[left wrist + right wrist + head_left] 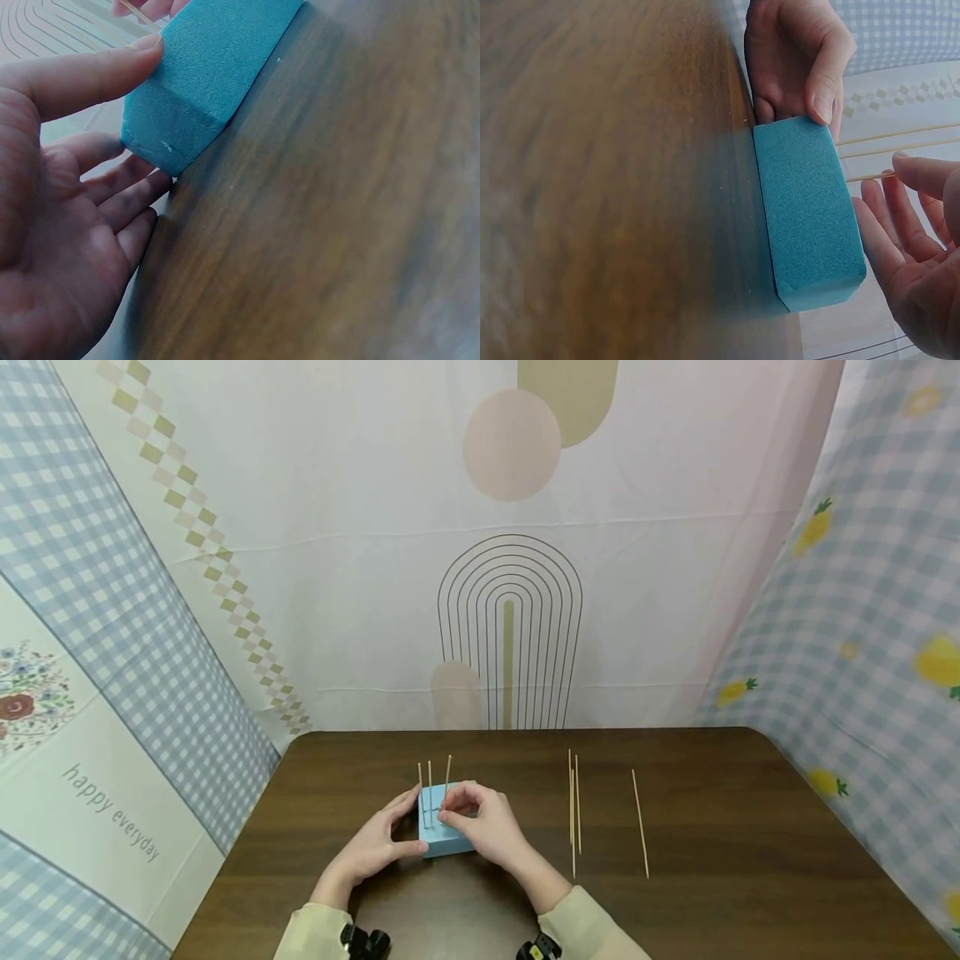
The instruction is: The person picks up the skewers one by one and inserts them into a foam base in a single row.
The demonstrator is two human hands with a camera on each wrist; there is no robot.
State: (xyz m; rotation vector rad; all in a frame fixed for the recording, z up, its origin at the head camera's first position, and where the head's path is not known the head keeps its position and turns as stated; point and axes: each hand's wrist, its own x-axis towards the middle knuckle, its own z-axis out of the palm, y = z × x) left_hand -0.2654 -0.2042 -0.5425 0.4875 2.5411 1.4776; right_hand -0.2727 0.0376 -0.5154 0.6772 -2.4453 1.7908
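Note:
A light-blue foam block (448, 845) lies on the table, with three thin wooden skewers standing in its top. My left hand (375, 845) holds the block's left end, thumb on the near edge and fingers at the far side; the left wrist view shows this thumb (112, 71) against the foam (217, 67). Between thumb and fingertips, my right hand (487, 827) pinches the rightmost skewer (448, 770) low down, close above the block. In the right wrist view that skewer (864, 178) meets the block's top face, while two other skewers (900, 150) stand beside it, untouched by the fingers.
Several loose skewers (573, 810) lie close together on the brown wooden table (712, 860), right of the block. One more skewer (640, 822) lies farther right. Patterned cloths (375, 610) hang behind the table and at both sides.

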